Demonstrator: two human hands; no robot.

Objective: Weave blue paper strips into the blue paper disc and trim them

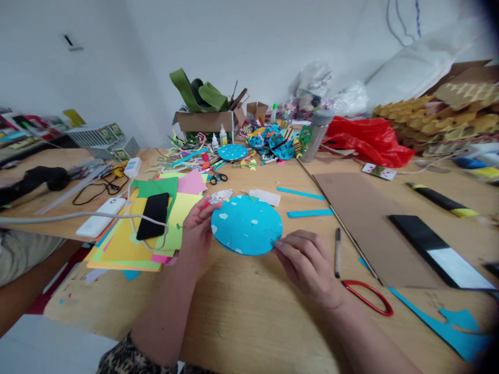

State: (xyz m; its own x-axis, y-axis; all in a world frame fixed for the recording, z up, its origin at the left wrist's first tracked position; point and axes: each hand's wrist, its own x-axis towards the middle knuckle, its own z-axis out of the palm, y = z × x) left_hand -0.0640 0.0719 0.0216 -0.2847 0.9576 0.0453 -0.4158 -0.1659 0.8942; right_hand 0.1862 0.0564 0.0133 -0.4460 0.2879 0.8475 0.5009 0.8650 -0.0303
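Observation:
Between my two hands is a round blue paper disc [247, 226] with small white patches, held tilted above the wooden table. My left hand [199, 221] pinches its upper left edge, fingers closed. At the lower right edge, my right hand [306, 259] grips the rim between thumb and fingers. Just behind the disc lie a white glue bottle [265, 197] and a small black-and-white drawn cutout [221, 196]. Two blue paper strips [300, 193] rest to the right. A similar spotted blue disc [233, 151] lies farther back.
Coloured paper sheets [132, 249] with a black phone [153, 215] on top lie left, crossed by a white cable. Right are a pen [338, 252], red-handled scissors [368, 297], brown cardboard [351, 223] and a utility knife [440, 199]. A steel bottle [315, 136] stands behind. Another person's arm [27, 296] shows left.

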